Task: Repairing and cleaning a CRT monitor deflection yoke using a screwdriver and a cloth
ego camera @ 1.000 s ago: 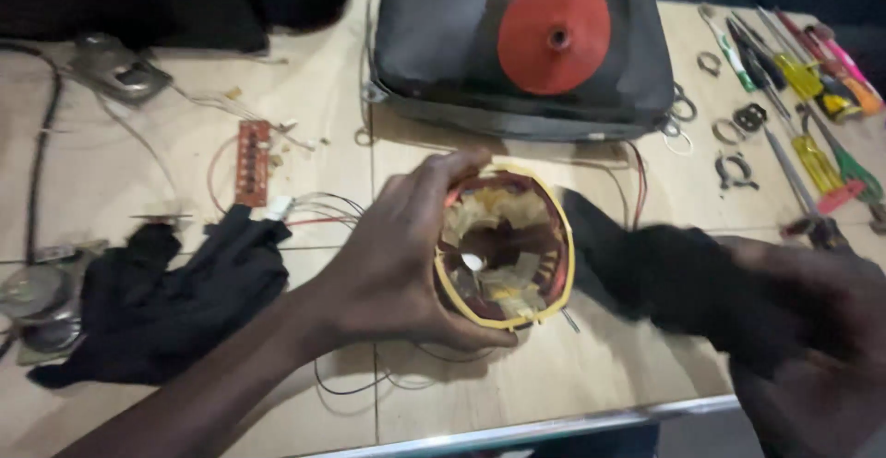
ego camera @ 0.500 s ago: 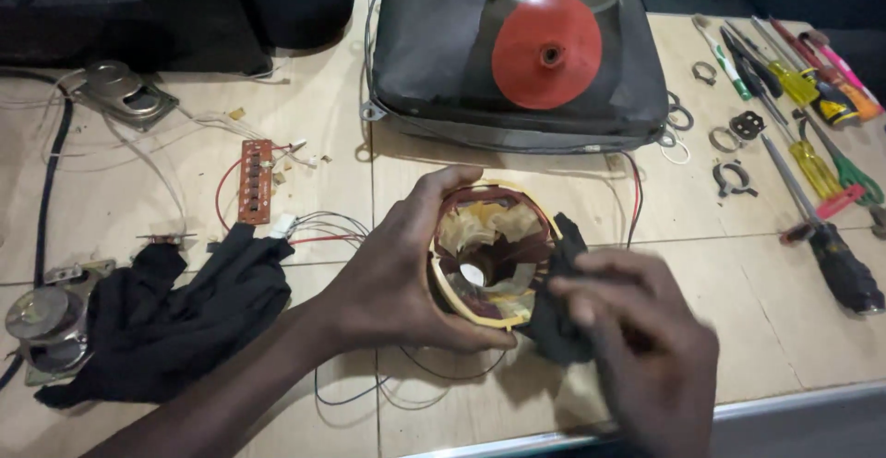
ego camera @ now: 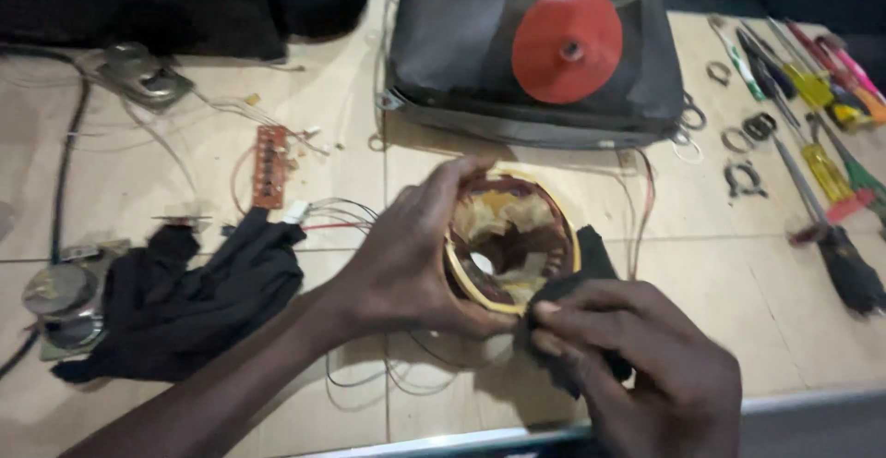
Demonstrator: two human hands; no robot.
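Observation:
My left hand (ego camera: 406,255) grips a round motor stator (ego camera: 508,236) with copper windings and a yellow rim, held tilted above the tiled table (ego camera: 166,172). Its open bore faces me. My right hand (ego camera: 646,375) is closed on a small black cloth (ego camera: 591,255) and presses it against the stator's lower right rim. Thin wires (ego camera: 637,209) trail from the stator across the table.
A dark fan housing with a red disc (ego camera: 565,42) stands behind. Screwdrivers and pliers (ego camera: 821,89) with metal rings lie at the right. A black cloth heap (ego camera: 194,292), a small circuit board (ego camera: 269,164) and metal parts (ego camera: 55,292) lie at the left.
My right hand has come in from the right with the black cloth and now presses it on the stator's rim. My left hand has kept its hold.

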